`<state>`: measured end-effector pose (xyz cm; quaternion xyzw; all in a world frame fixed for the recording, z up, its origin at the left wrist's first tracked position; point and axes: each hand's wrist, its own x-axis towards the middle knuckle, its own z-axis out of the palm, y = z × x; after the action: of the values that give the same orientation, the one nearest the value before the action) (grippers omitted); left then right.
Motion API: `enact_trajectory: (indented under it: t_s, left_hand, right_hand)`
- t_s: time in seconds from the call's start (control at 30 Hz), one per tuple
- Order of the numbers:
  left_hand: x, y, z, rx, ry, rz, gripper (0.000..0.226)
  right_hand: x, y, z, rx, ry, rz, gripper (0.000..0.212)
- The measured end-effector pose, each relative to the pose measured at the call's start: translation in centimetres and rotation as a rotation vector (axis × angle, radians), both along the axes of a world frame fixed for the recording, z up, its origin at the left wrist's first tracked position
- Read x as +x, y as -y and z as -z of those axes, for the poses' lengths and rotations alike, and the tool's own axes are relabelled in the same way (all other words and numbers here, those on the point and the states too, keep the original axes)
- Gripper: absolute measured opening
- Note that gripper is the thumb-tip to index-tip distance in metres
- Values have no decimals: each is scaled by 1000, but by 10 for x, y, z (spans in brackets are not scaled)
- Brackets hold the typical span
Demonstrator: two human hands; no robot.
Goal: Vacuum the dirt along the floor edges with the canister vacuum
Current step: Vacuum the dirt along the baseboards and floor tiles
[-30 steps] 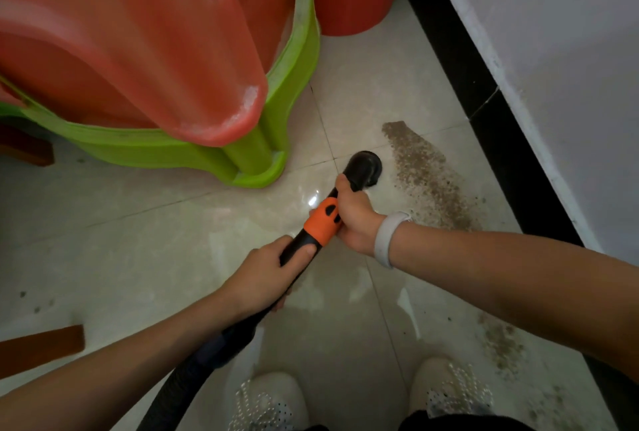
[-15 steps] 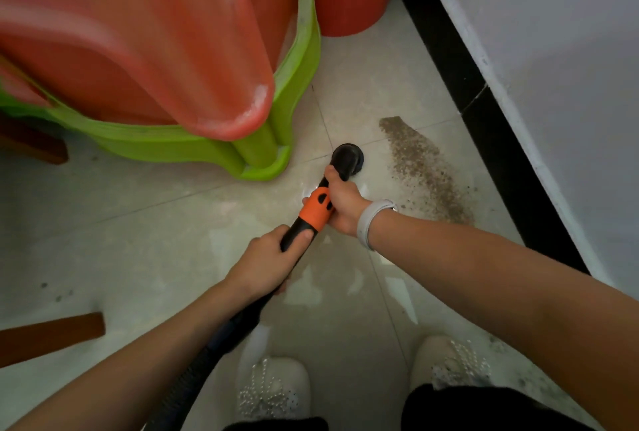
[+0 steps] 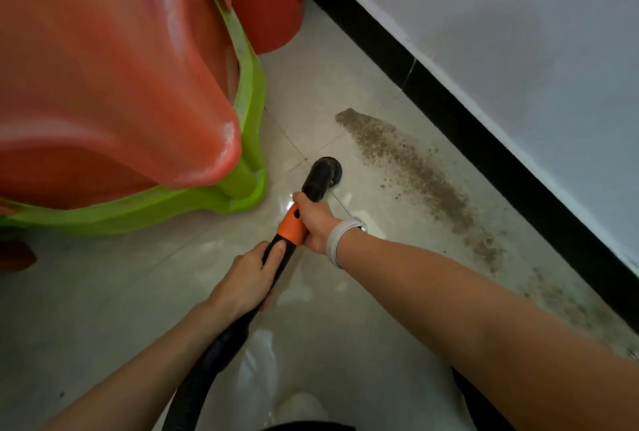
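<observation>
Two hands on one vacuum wand, beside the dirt.

The left hand and right hand both gripped the black wand with its orange collar; its round nozzle sat on glossy tile floor, just beside one gritty brown dirt streak along the black skirting.

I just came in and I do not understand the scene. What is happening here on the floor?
A person is vacuuming. The right hand grips the vacuum wand near its orange collar, and the left hand holds it lower, by the hose. The black nozzle sits on the tiled floor, just left of a long strip of dirt along the black baseboard. The dirt is not yet picked up.
</observation>
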<state>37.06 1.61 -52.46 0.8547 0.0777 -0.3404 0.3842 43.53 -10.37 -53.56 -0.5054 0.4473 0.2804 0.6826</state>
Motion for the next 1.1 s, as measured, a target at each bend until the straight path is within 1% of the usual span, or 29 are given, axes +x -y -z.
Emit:
enact_trajectory:
  t_s: [0.17,0.27,0.37,0.47,0.53,0.67,0.73,0.9,1.0,1.1]
  left_hand:
    - [-5,-11,-3,9,-14,74,39]
    - [-17,-21,-5,52,-30,106,41]
    - [-31,-33,0,79,-21,63,43]
    - [-42,-34,9,80,9,-32,42]
    - [-49,-30,14,71,30,-57,41]
    - [-65,-17,19,-1,27,-58,40]
    - [-70,-8,19,-49,8,-44,39]
    - [-71,23,17,-80,-11,89,42]
    - [-67,39,17,-83,6,147,41]
    - [-63,45,19,-131,-6,116,37]
  right_hand:
    - [-19,-1,2,45,-35,156,19]
    - [-40,-7,5,69,-40,229,16]
    - [-54,-22,9,62,-24,215,19]
    - [-54,-31,17,45,34,163,16]
    - [-55,-31,19,40,73,139,16]
    - [-72,-15,30,10,85,170,21]
    - [-84,-5,34,-41,77,200,20]
    - [-106,33,35,-67,71,363,23]
    - [-105,50,35,-98,71,420,23]
    - [-90,63,34,-110,90,393,22]
